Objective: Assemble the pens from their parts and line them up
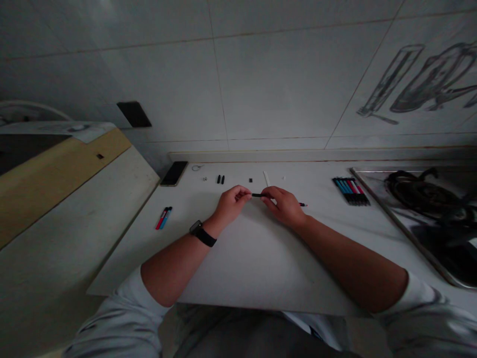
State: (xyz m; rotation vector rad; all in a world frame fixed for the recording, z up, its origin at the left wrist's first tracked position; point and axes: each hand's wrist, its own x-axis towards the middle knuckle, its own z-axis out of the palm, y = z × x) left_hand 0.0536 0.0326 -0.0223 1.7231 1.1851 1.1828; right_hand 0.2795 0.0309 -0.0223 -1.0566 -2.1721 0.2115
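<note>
Light sleeves [122, 318] lie nearest the camera, with both bare forearms extending forward over the white work surface [242, 268]. Between the fingertips of the two hands sits the black cylindrical part [257, 195], roughly level. Support at both ends presumably keeps the slim part steady and limits tilting.

Left hand [234, 201]: thumb and fingers are drawn together, pinching the near end of the part. Right hand [283, 204]: fingers curl inward, pinching the opposite end; the palm is turned away, so its inner contact cannot be told. Neither hand is spread.

A thin dark piece with a reddish end [303, 204] projects just beyond the right hand; whether it is gripped or lies on the surface is unclear.

Beyond the hands, small components form a loose row: two black pieces [221, 179], a small dark block [250, 180] and a white strip [266, 178]. Their spacing probably keeps each separately reachable.

To the left of the left hand lie a red pen and a blue pen [164, 218], side by side. Right of the right hand, multi-coloured pens [351, 191] are aligned, apparently for orderly access.
</note>
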